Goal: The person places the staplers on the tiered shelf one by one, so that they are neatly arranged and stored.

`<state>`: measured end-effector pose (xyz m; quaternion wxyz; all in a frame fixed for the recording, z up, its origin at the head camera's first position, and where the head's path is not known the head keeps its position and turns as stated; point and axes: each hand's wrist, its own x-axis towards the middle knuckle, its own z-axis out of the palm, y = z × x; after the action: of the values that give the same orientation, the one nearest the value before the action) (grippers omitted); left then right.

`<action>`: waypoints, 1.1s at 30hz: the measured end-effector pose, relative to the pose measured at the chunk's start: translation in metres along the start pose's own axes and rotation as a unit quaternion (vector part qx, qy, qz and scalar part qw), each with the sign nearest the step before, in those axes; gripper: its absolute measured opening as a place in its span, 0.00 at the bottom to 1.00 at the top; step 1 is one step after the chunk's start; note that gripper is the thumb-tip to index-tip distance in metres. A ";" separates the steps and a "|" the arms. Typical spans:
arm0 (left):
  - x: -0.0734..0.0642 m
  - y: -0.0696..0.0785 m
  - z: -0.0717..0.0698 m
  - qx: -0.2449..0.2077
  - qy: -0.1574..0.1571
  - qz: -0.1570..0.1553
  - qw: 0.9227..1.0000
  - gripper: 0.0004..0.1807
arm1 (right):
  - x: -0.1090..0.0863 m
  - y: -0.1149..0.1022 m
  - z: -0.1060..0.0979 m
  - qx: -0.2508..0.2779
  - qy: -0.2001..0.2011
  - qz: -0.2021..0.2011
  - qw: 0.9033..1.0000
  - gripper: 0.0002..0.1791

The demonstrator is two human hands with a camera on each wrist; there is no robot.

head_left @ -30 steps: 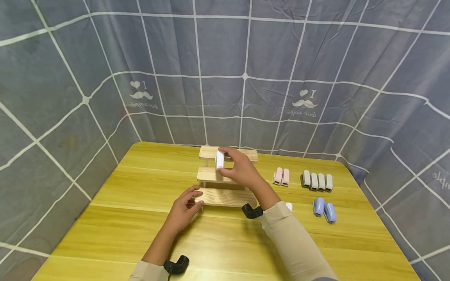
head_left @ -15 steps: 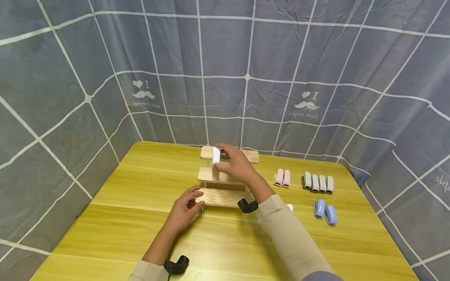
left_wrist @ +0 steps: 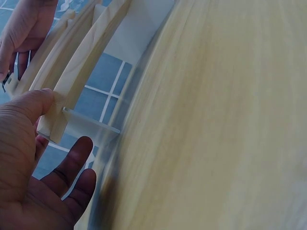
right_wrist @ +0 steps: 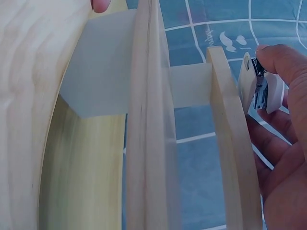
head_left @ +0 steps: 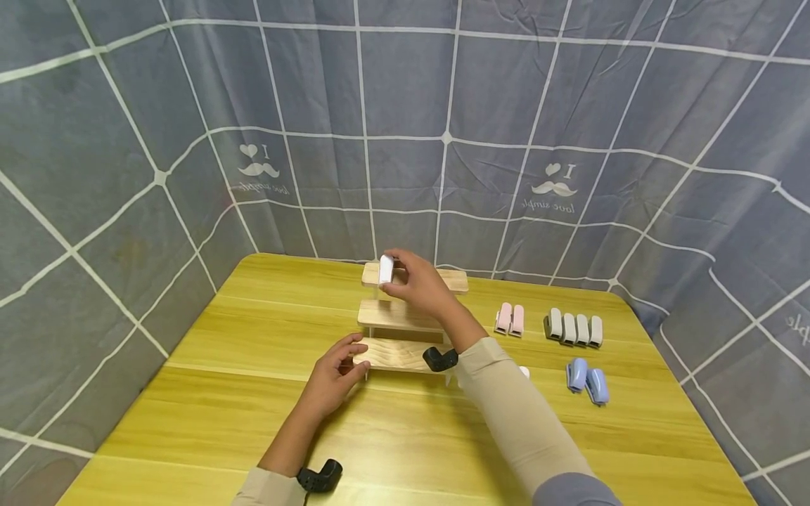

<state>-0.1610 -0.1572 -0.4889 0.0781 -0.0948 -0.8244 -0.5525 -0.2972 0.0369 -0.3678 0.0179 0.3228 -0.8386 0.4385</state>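
Note:
A three-tier wooden display stand [head_left: 405,355] with pale side supports stands on the table. At its top tier my right hand [head_left: 420,284] holds a small white stapler [head_left: 386,269] between thumb and fingers, by the tier's left end. In the right wrist view the stapler [right_wrist: 261,86] shows its metal inside, close against the top board [right_wrist: 232,124]; whether it touches is hard to tell. My left hand [head_left: 332,376] grips the left end of the lowest board. In the left wrist view its thumb lies on that board [left_wrist: 81,72], with two fingers hanging free below.
Right of the stand lie two pink staplers [head_left: 510,320], a row of several grey-white staplers [head_left: 574,328] and two blue staplers [head_left: 587,381]. A white thing [head_left: 524,372] is mostly hidden behind the right sleeve. A grey curtain [head_left: 405,176] hangs behind and beside the table [head_left: 253,337].
My right hand has moved the white stapler back and slightly left, from over the middle tier to the top tier's left end. The left hand keeps its place on the lowest board.

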 end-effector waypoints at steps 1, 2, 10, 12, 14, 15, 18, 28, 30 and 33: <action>0.000 0.000 0.000 -0.001 -0.001 -0.002 1.000 0.16 | 0.001 -0.001 0.001 0.002 0.000 0.002 1.000 0.34; 0.000 0.001 0.000 -0.002 -0.002 -0.003 1.000 0.16 | 0.002 -0.001 0.001 0.003 0.001 0.004 1.000 0.34; -0.001 0.001 0.000 -0.004 -0.002 -0.007 1.000 0.16 | 0.007 -0.001 0.006 -0.025 0.009 0.019 0.999 0.35; 0.000 0.002 0.000 -0.004 -0.002 -0.007 1.000 0.16 | 0.008 -0.002 0.006 -0.027 0.009 0.019 0.999 0.35; 0.000 0.002 0.000 -0.004 -0.002 -0.007 1.000 0.16 | 0.010 -0.002 0.007 -0.031 0.007 0.019 0.999 0.35; 0.000 0.002 0.000 -0.003 -0.002 -0.007 1.000 0.16 | 0.010 -0.002 0.007 -0.033 0.005 0.019 0.999 0.35; 0.000 0.001 0.000 -0.002 -0.003 -0.008 1.000 0.16 | 0.012 -0.002 0.007 -0.050 0.004 0.017 0.999 0.35; -0.001 0.002 0.000 -0.003 -0.002 -0.013 1.000 0.16 | 0.013 -0.001 0.009 -0.070 -0.005 0.025 0.997 0.36; -0.001 0.001 0.000 -0.004 -0.001 -0.013 1.000 0.16 | 0.013 -0.001 0.008 -0.062 -0.011 0.029 0.998 0.36; -0.002 0.002 0.000 -0.004 -0.001 -0.011 1.000 0.16 | 0.013 -0.001 0.008 -0.058 -0.015 0.032 0.998 0.37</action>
<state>-0.1590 -0.1565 -0.4880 0.0710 -0.0866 -0.8231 -0.5567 -0.3051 0.0239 -0.3679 0.0098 0.3009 -0.8726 0.3847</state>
